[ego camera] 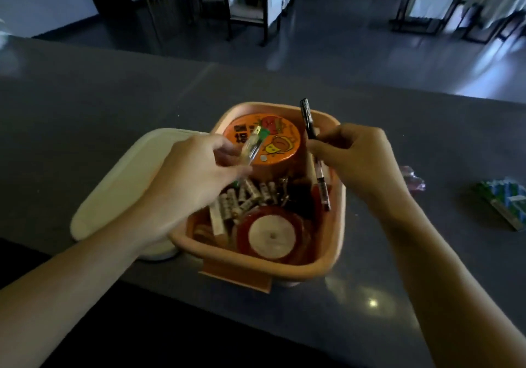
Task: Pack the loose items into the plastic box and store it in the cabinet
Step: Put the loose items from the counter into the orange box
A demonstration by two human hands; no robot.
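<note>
Open plastic box (336, 242) mid-frame on grey counter (85, 97). At box's 9 o'clock: white lid (119, 185), flat on counter; touching rim or just beside it, cannot tell.

Inside box:
- 12 o'clock: orange round tub (273, 145), printed top up.
- Centre toward 8 o'clock: heap of batteries (247, 199).
- 6 o'clock: red tape roll (270, 236), flat, pale core up.

Above box at 9 o'clock: left hand (196, 174), thumb and fingers pinching clear stick (252, 147) with green end, tilted toward 1 o'clock, over tub.

Above 3 o'clock rim: right hand (361, 159), fingers curled, pinching black pen (308, 120). Cap end up past 12 o'clock rim, lower end down in box along 3 o'clock wall.

On counter at 3 o'clock, well apart from box: pink wrapper (412, 178), then green packet (503, 199).
</note>
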